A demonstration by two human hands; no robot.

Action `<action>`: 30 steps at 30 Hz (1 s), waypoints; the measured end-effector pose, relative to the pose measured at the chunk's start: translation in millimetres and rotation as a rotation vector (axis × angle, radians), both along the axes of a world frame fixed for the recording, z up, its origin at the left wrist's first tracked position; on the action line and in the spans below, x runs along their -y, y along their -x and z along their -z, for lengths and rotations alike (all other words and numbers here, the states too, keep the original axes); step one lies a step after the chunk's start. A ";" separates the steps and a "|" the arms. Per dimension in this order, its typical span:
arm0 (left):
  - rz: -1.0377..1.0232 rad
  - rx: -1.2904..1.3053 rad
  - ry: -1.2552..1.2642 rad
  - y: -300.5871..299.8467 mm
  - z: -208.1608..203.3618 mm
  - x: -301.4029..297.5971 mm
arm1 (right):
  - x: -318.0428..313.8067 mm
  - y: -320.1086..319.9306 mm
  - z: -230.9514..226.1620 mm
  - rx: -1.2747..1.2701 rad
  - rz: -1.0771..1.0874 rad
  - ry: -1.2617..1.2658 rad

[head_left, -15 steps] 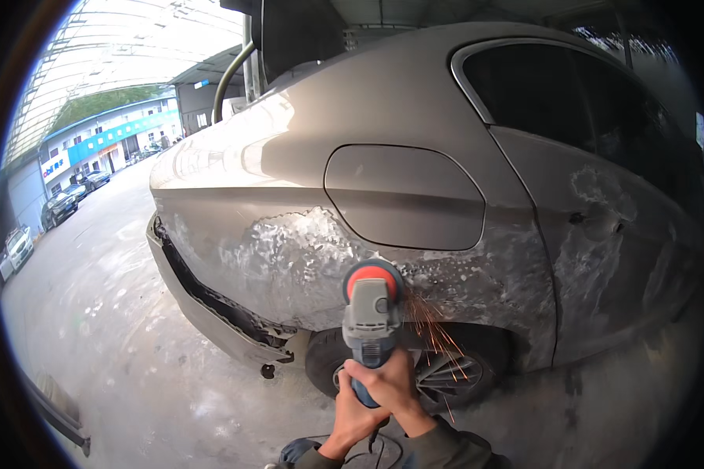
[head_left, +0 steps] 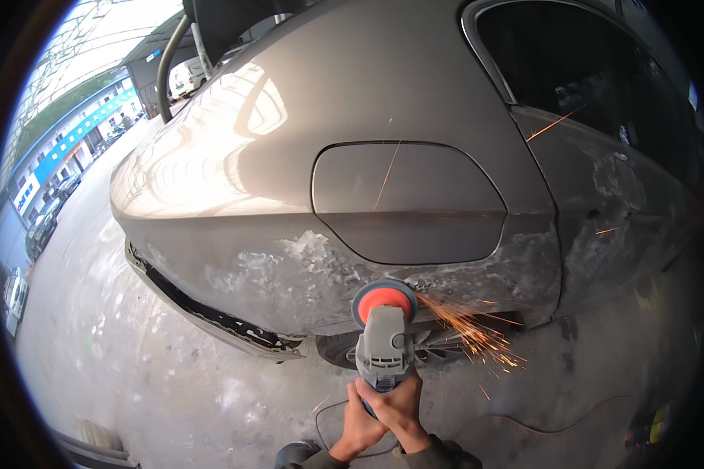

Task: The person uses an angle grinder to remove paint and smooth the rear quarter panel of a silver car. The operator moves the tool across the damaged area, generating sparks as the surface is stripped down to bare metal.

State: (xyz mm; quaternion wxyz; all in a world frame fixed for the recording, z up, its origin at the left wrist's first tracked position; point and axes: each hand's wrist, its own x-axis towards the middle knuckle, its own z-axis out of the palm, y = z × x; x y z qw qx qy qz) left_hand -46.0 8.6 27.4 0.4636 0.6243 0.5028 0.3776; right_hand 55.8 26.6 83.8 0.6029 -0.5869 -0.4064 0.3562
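Both my hands are wrapped around the handle of a grey angle grinder (head_left: pixel 384 344): my left hand (head_left: pixel 358 424) on the left, my right hand (head_left: pixel 401 404) on the right, fingers partly hidden. Its red round disc (head_left: pixel 385 298) rests against the scraped rear side panel (head_left: pixel 274 285) of a bronze-coloured car, below the fuel flap (head_left: pixel 408 205) and just above the wheel (head_left: pixel 338 351). Orange sparks (head_left: pixel 477 336) spray right and downward from the disc. Around it the paint is worn to dull grey with rough whitish patches.
The rear bumper (head_left: pixel 203 319) gapes away from the body at left. A scuffed door (head_left: pixel 602 227) with dents adjoins at right. A thin cable (head_left: pixel 551 431) runs over the floor toward a yellow-and-black object (head_left: pixel 649 427). Parked cars (head_left: pixel 42 228) stand far left.
The spark spray has grown thicker, with some streaks crossing the panel and window. In the picture, grinder and hands sit slightly lower and farther right; the car appears closer and tilted differently.
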 end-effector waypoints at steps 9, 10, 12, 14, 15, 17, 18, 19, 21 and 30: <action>0.048 -0.023 -0.002 -7.8 -34.0 -1.1 | 0.1 -8.5 -19.5 0.000 0.056 0.044; 0.049 -0.035 0.003 -9.2 -37.0 -1.6 | 0.1 -10.6 -18.2 -0.013 0.052 0.051; 0.043 -0.061 0.013 -12.1 -46.5 -1.0 | -0.5 -15.2 -21.7 -0.041 0.037 0.066; 0.049 -0.033 0.071 -12.3 -43.9 2.6 | 2.4 -18.3 -22.9 -0.053 0.014 0.084; 0.057 -0.020 0.102 -12.6 -41.2 4.9 | 7.0 -18.3 -20.7 -0.054 0.015 0.085; 0.038 -0.025 0.060 -12.8 -27.0 12.8 | 9.9 -18.2 -20.8 -0.038 0.013 0.079; 0.031 -0.027 0.039 -15.1 -28.8 13.3 | 8.7 -19.0 -22.2 -0.022 0.014 0.070; 0.035 -0.010 0.066 -16.4 -30.5 11.2 | 7.0 -20.1 -24.5 -0.005 0.014 0.062; 0.033 -0.033 0.082 -19.3 -41.2 6.1 | 2.3 -22.7 -32.3 -0.019 0.001 0.066; 0.028 -0.091 0.201 -23.7 -53.4 11.6 | 10.6 -31.7 -30.4 -0.078 -0.005 0.138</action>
